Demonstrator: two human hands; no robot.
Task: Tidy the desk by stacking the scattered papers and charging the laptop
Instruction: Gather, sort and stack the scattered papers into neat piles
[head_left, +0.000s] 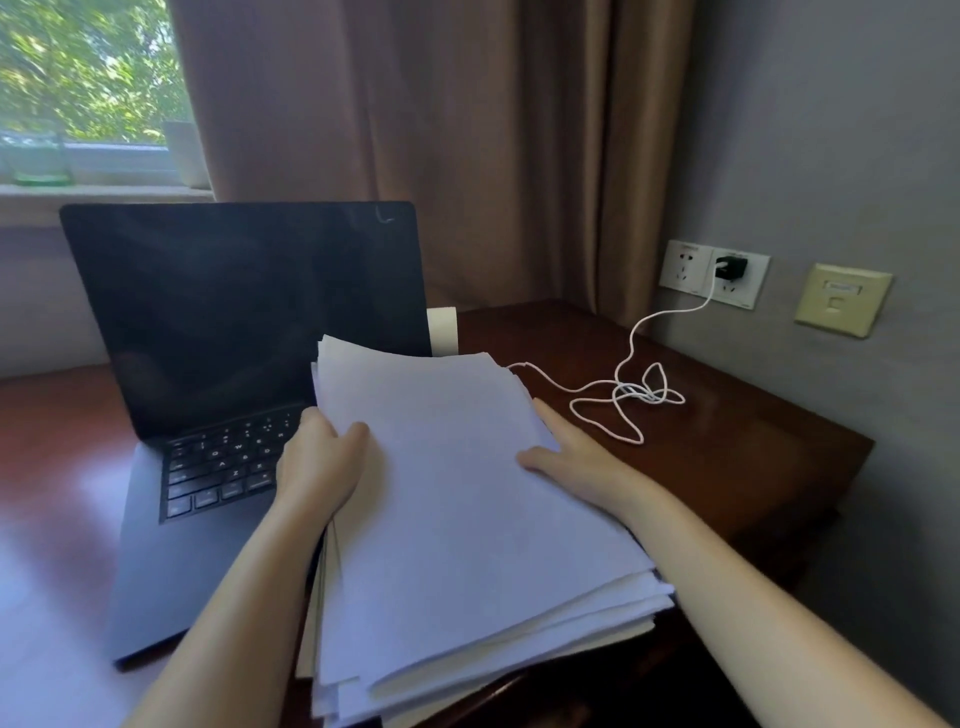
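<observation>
My left hand (322, 457) grips the left edge of a thick stack of white papers (467, 519), thumb on the top sheet and fingers curled under. My right hand (566, 457) is spread wide at the stack's right edge, index finger straight along it and thumb resting on top. I cannot tell whether its other fingers reach underneath.

The stack sits just right of the open laptop (234, 312) and overlaps it, covering the right part of the keyboard. Its near end hangs past the front of the dark wooden bench (753, 467).

The sheets are plain, blank on top and not yet square. Edges fan out at the near end, and corners stick out at the far end against the laptop screen.

To finish this step well, I judge that both hands should press inward together. I would then tap the stack on edge so the sheets settle level, and lay it on the bench clear of the keyboard.

The laptop screen is dark. To the laptop's right a white charging cable (623, 400) lies in loose loops on the bench. It runs up to a black charger plug (730, 267) in the wall socket (685, 265). Its other end passes behind the papers towards the laptop, so I cannot tell whether it is connected. By my reckoning the charging still needs checking.
</observation>
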